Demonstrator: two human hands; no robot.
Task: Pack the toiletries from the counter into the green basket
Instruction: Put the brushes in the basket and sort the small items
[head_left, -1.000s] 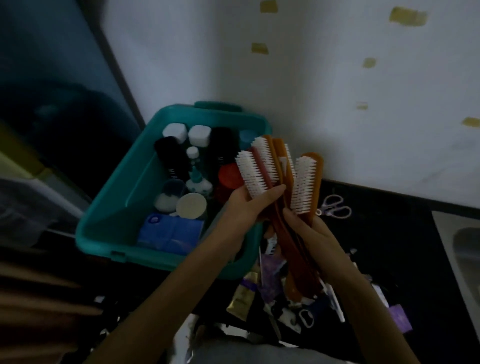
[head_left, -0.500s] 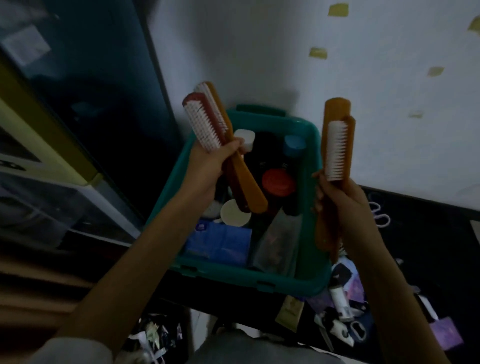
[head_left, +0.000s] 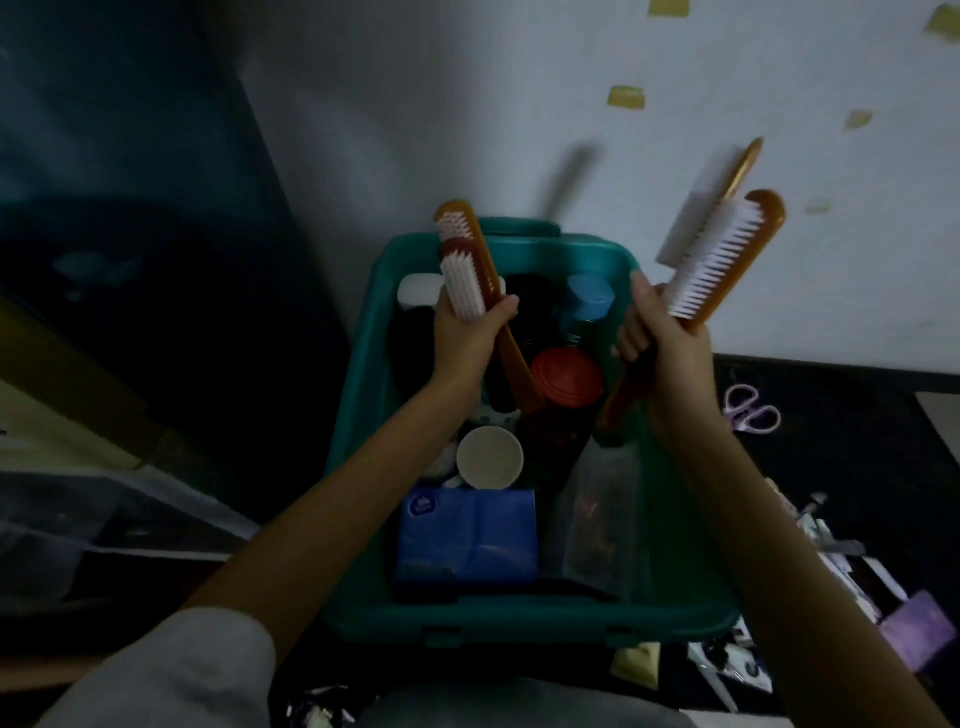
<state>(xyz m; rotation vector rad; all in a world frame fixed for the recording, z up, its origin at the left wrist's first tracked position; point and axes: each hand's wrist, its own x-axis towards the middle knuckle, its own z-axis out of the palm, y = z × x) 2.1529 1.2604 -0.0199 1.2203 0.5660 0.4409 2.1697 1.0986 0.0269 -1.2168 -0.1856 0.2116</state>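
The green basket (head_left: 363, 415) sits against the white wall and holds bottles, a red-lidded jar (head_left: 567, 375), a round beige lid (head_left: 490, 457), a blue tissue pack (head_left: 467, 540) and a clear pouch (head_left: 597, 514). My left hand (head_left: 470, 332) grips two brushes (head_left: 470, 260) with white bristles, their handles pointing down into the basket. My right hand (head_left: 670, 343) grips two orange-backed brushes (head_left: 727, 244) over the basket's right rim, bristles up and tilted right.
Purple scissors (head_left: 753, 410) lie on the dark counter right of the basket. Several small packets and a purple sachet (head_left: 917, 626) are scattered at the lower right. A dark cabinet stands at the left.
The bundle of brushes has been split between my hands. Since then the left pair has lowered over the basket and the right pair has tilted to the right.
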